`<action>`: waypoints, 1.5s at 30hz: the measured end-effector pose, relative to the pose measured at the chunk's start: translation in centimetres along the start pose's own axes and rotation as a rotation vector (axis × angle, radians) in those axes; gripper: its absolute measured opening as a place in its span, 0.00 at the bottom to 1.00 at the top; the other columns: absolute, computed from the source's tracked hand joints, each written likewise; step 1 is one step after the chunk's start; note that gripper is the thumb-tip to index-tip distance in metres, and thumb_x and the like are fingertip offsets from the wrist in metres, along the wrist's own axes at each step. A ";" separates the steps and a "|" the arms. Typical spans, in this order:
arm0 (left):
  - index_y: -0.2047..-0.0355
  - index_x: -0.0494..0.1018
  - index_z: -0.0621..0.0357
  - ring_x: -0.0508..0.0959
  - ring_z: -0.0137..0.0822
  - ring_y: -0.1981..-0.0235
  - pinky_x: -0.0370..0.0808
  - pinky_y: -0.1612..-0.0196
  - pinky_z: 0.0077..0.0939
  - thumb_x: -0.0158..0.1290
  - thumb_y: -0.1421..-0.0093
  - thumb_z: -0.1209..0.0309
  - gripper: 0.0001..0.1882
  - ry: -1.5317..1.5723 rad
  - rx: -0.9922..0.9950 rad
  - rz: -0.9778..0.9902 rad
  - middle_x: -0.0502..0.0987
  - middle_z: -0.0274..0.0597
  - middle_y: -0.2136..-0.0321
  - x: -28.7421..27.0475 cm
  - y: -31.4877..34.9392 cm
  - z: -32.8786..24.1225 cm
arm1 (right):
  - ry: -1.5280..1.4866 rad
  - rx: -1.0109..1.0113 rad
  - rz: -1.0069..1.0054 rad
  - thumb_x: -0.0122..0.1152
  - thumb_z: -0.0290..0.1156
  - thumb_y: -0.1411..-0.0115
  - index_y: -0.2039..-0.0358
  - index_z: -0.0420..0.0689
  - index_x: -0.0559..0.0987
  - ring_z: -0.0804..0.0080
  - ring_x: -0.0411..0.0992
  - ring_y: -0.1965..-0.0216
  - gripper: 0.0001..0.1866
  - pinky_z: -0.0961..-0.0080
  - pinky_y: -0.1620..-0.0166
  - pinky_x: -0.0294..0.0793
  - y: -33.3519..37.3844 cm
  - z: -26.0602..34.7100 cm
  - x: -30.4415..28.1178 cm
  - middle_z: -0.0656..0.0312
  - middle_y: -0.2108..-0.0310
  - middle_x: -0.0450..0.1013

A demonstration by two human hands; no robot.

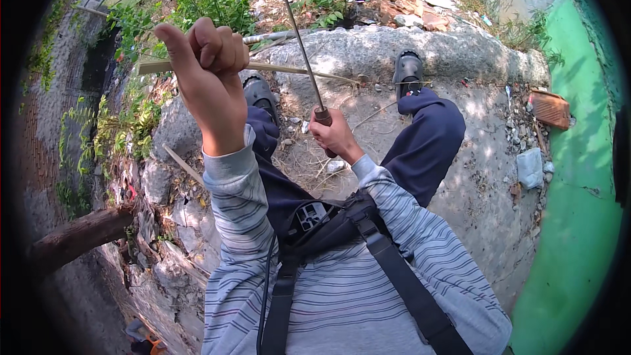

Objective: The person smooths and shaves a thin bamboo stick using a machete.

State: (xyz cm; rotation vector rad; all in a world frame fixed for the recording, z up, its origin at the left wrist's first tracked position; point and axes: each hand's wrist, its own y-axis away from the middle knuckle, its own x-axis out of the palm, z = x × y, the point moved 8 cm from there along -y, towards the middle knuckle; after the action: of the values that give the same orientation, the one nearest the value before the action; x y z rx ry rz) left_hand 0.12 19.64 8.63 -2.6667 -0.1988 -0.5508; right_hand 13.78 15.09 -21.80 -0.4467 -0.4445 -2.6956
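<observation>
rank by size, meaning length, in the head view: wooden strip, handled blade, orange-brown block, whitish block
1. Wooden strip
2. Handled blade
3. Orange-brown block and whitish block: too alike to rank

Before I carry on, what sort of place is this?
Outdoors, probably a rough yard or alley: a smooth green-painted wall at right, a low, rough grey ledge ahead, and leafy green plants beyond it.

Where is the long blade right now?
In the head view, the long blade is at upper centre, its brown handle in the right hand, its line crossing the pale strip in the left hand.
</observation>
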 end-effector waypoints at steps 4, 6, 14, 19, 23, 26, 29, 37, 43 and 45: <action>0.82 0.48 0.48 0.42 0.24 0.83 0.39 0.78 0.29 0.37 0.28 0.35 0.36 -0.025 0.092 -0.109 0.43 0.25 0.85 0.1 1.0 0.1 | 0.139 -0.042 0.012 0.61 0.28 0.42 0.78 0.41 0.75 0.82 0.67 0.82 0.09 0.76 0.77 0.64 -0.9 -0.6 -0.1 0.69 0.84 0.69; 0.82 0.48 0.47 0.41 0.23 0.84 0.37 0.79 0.30 0.37 0.28 0.35 0.36 -0.049 0.166 -0.146 0.42 0.25 0.85 0.6 1.7 0.0 | 0.152 -0.034 0.029 0.61 0.29 0.42 0.77 0.40 0.75 0.82 0.67 0.82 0.09 0.75 0.77 0.64 -1.4 -1.4 -0.2 0.68 0.84 0.69; 0.82 0.50 0.47 0.40 0.25 0.82 0.39 0.77 0.30 0.35 0.26 0.38 0.34 -0.032 0.181 -0.244 0.43 0.25 0.85 -0.7 2.4 -0.5 | 0.270 -0.101 -0.063 0.63 0.31 0.45 0.78 0.36 0.74 0.78 0.65 0.79 0.12 0.70 0.73 0.65 0.1 1.0 0.8 0.64 0.84 0.69; 0.81 0.50 0.47 0.40 0.25 0.82 0.39 0.78 0.30 0.35 0.26 0.38 0.33 -0.049 0.186 -0.234 0.43 0.25 0.86 0.9 2.9 -0.3 | 0.351 -0.173 -0.110 0.63 0.31 0.46 0.78 0.36 0.73 0.77 0.66 0.80 0.12 0.70 0.73 0.66 -0.7 0.1 -1.4 0.64 0.84 0.68; 0.81 0.50 0.47 0.40 0.24 0.83 0.39 0.78 0.29 0.35 0.26 0.38 0.33 -0.060 0.197 -0.230 0.43 0.25 0.86 0.2 3.1 0.1 | 0.057 0.141 -0.094 0.62 0.27 0.45 0.80 0.40 0.74 0.77 0.66 0.86 0.09 0.74 0.82 0.63 -0.8 -3.0 -2.4 0.65 0.84 0.70; 0.82 0.50 0.47 0.40 0.24 0.83 0.39 0.78 0.29 0.36 0.26 0.38 0.33 -0.051 0.204 -0.225 0.42 0.25 0.86 -0.6 2.9 -0.4 | -0.008 0.106 -0.107 0.61 0.26 0.44 0.79 0.40 0.73 0.79 0.66 0.86 0.09 0.75 0.82 0.62 -0.1 -2.0 -1.5 0.67 0.85 0.69; 0.82 0.50 0.46 0.40 0.24 0.83 0.39 0.78 0.29 0.36 0.26 0.38 0.34 -0.047 0.197 -0.220 0.42 0.24 0.86 -0.4 3.3 -0.7 | 0.089 0.013 -0.047 0.61 0.27 0.44 0.79 0.40 0.74 0.80 0.66 0.84 0.09 0.75 0.79 0.64 0.2 -0.3 -0.2 0.67 0.84 0.69; 0.83 0.48 0.46 0.39 0.24 0.83 0.38 0.78 0.29 0.36 0.26 0.38 0.34 -0.075 0.193 -0.219 0.41 0.25 0.86 0.0 3.4 0.0 | 0.069 0.212 -0.194 0.63 0.28 0.44 0.79 0.40 0.72 0.79 0.67 0.84 0.11 0.76 0.81 0.65 -1.7 -5.5 -3.7 0.66 0.84 0.69; 0.82 0.48 0.46 0.39 0.25 0.83 0.38 0.78 0.30 0.36 0.25 0.39 0.34 -0.066 0.220 -0.222 0.41 0.25 0.87 -1.0 3.8 -0.8 | 0.078 0.136 -0.122 0.60 0.26 0.43 0.79 0.40 0.72 0.79 0.66 0.86 0.10 0.76 0.84 0.63 -0.2 -2.5 -1.9 0.66 0.84 0.69; 0.82 0.48 0.46 0.39 0.25 0.83 0.37 0.78 0.30 0.35 0.25 0.38 0.34 -0.033 0.187 -0.189 0.42 0.25 0.87 -0.6 3.7 -0.3 | 0.090 0.021 -0.005 0.60 0.26 0.43 0.80 0.40 0.72 0.79 0.66 0.86 0.10 0.76 0.84 0.62 -0.1 -1.2 -0.7 0.66 0.85 0.69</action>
State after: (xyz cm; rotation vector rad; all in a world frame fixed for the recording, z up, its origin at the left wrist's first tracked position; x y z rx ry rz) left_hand 0.30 16.08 7.33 -2.4912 -0.4909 -0.5185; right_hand 14.06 14.97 -23.21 -0.3166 -0.4485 -2.6998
